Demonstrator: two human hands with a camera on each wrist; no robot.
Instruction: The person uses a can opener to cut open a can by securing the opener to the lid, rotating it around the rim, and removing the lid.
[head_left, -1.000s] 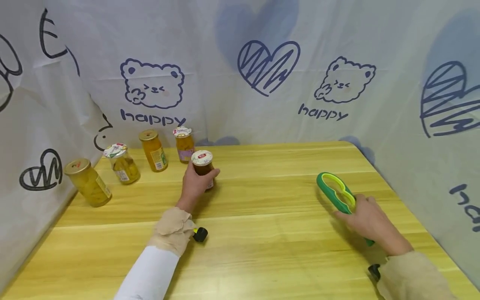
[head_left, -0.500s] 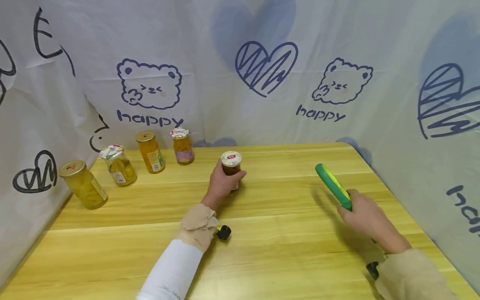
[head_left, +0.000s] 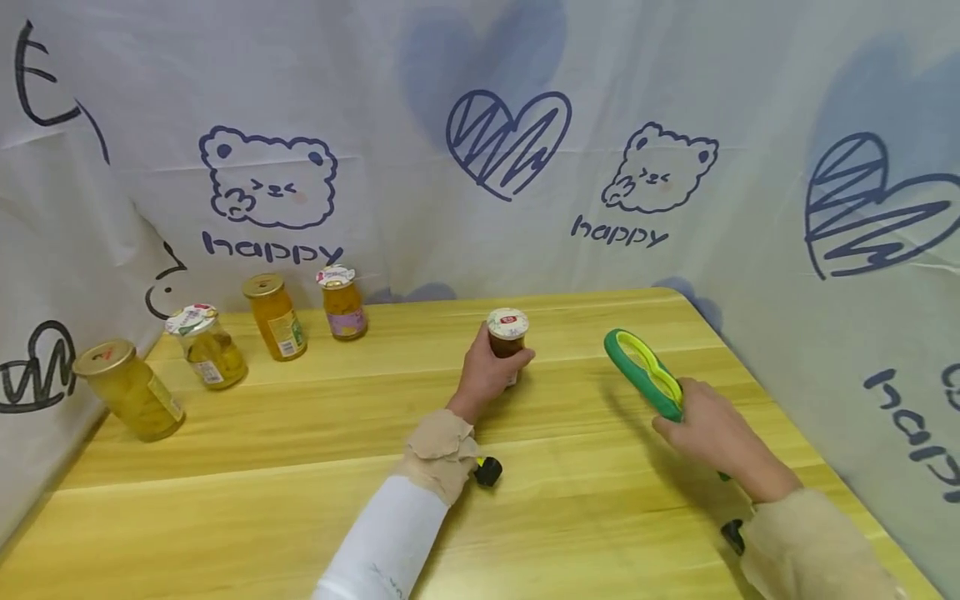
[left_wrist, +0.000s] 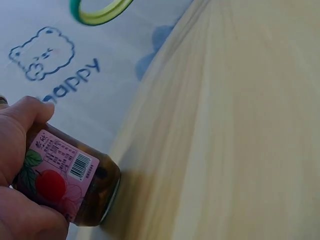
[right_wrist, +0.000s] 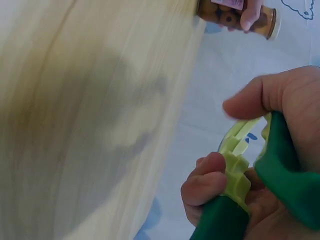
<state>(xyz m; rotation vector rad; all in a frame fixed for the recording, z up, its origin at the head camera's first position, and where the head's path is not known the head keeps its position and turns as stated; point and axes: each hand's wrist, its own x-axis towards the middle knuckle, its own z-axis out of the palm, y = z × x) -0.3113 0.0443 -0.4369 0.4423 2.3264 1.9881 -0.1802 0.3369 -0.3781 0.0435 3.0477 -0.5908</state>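
In the head view my left hand [head_left: 483, 372] grips a jar [head_left: 508, 323] of dark fruit with a pale patterned lid. The left wrist view shows the pink label [left_wrist: 60, 175] with a red fruit and a barcode. The base of this jar is at or just over the tabletop; I cannot tell which. My right hand [head_left: 712, 429] holds a green jar opener [head_left: 636, 377] above the table. In the right wrist view, fingers and palm wrap the opener's toothed light-green inner edge [right_wrist: 237, 170], while the thumb lies over its opening.
Several jars of yellow and orange fruit stand along the table's left and back: a gold-lidded one [head_left: 131, 392], a white-lidded one [head_left: 210, 350], a tall orange one [head_left: 276, 321] and a purple-labelled one [head_left: 343, 308]. White cloth [head_left: 405, 192] walls off the wooden table [head_left: 570, 500].
My left hand has carried the dark jar rightward, away from the other jars and towards the opener. My right hand has tilted the opener and moved it slightly. The head view has turned a little right.
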